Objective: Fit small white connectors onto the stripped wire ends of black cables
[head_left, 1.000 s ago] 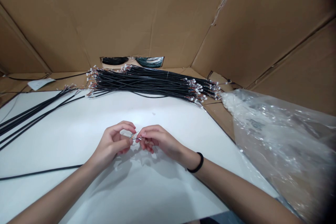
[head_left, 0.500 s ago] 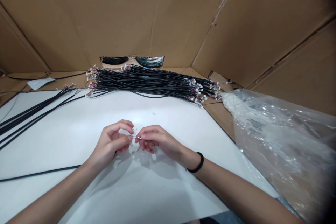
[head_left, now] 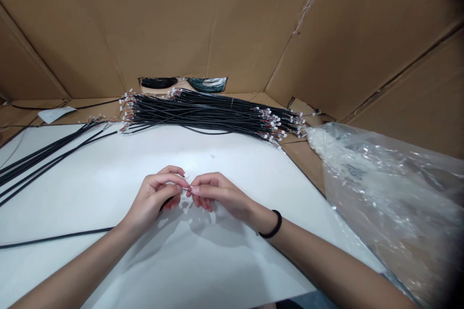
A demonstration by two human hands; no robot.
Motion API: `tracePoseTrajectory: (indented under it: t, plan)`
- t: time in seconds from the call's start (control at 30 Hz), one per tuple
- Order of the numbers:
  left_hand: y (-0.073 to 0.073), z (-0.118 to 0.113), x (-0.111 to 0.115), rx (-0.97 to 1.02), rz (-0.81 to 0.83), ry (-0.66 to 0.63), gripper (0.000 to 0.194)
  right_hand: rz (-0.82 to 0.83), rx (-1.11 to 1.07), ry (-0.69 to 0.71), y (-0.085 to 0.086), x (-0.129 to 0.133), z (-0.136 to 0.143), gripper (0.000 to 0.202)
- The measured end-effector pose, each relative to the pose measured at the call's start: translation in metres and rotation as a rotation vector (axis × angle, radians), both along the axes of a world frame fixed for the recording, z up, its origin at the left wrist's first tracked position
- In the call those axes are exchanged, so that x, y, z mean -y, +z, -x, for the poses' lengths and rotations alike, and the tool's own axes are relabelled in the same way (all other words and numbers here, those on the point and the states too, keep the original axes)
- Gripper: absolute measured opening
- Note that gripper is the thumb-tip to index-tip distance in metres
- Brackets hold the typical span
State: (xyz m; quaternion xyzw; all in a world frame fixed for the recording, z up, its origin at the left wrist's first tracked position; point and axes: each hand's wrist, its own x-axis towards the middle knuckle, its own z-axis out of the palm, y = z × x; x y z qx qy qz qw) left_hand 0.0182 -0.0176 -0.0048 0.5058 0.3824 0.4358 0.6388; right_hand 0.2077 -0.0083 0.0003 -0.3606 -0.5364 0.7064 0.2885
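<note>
Over the white work surface, my left hand is closed on the end of a black cable, which runs off to the left beneath my forearm. A small white connector shows at its index fingertip. My right hand pinches a thin wire end just right of the left fingertips, and the two hands nearly touch. The tip of that wire is too small to make out.
A pile of black cables with white connectors lies along the back. More cables lie at left, near a white paper slip. A clear plastic bag is at right. Cardboard walls surround the surface.
My left fingers have moved slightly right and closed in toward the right fingertips. The white connector now shows more plainly above them. My right hand has hardly moved.
</note>
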Motion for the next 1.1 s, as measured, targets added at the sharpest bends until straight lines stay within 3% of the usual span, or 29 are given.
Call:
tracePoseTrajectory:
  t: [0.13, 0.43, 0.8, 1.1]
  plan:
    - [0.0007, 0.0010, 0.0008, -0.042, -0.019, -0.025, 0.020, -0.006, -0.006, -0.003, -0.0002, 0.0004, 0.0005, 0.027]
    - [0.0058, -0.0023, 0.0013, -0.133, -0.088, -0.025, 0.001, -0.023, 0.017, -0.009, 0.0021, 0.0016, 0.0023, 0.039]
    - [0.0078, -0.0017, 0.0019, -0.148, -0.095, -0.052, 0.011, 0.034, -0.002, -0.080, -0.0032, -0.0006, 0.0055, 0.044]
    - [0.0070, -0.0006, 0.0035, -0.101, -0.102, -0.110, 0.002, -0.135, 0.013, -0.137, -0.0075, 0.0020, 0.0048, 0.034]
